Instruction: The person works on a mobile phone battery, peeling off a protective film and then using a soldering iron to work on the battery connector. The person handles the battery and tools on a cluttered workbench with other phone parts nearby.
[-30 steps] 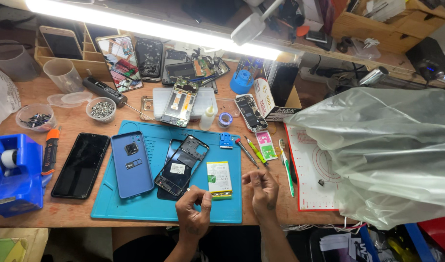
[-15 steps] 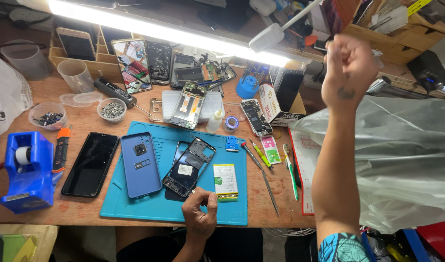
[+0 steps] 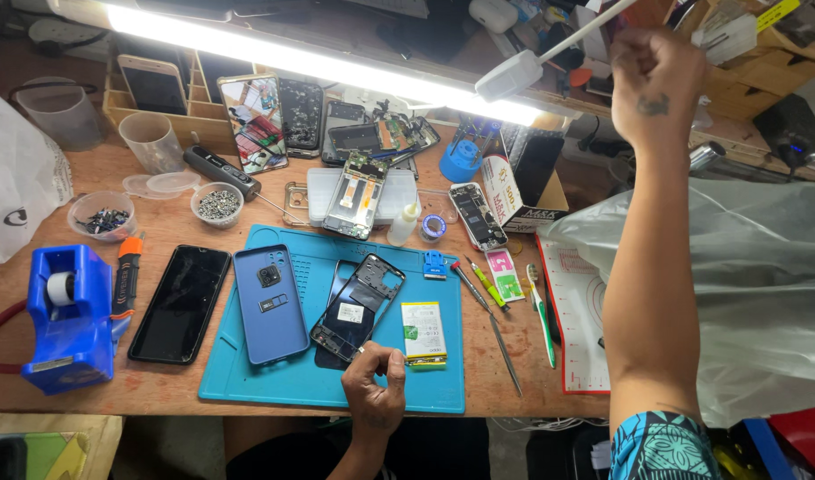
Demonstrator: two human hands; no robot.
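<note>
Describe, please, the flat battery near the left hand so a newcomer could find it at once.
Start at the blue mat on the wooden bench. Near its front edge, just right of the left hand, lies the battery. It alone is a pale rectangle with green print.

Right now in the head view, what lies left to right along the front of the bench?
Blue tape dispenser → black phone → blue back cover → phone frame → battery → tweezers → toothbrush.

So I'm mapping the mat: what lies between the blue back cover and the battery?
In the head view, the open phone frame lies between the blue back cover and the battery.
</note>
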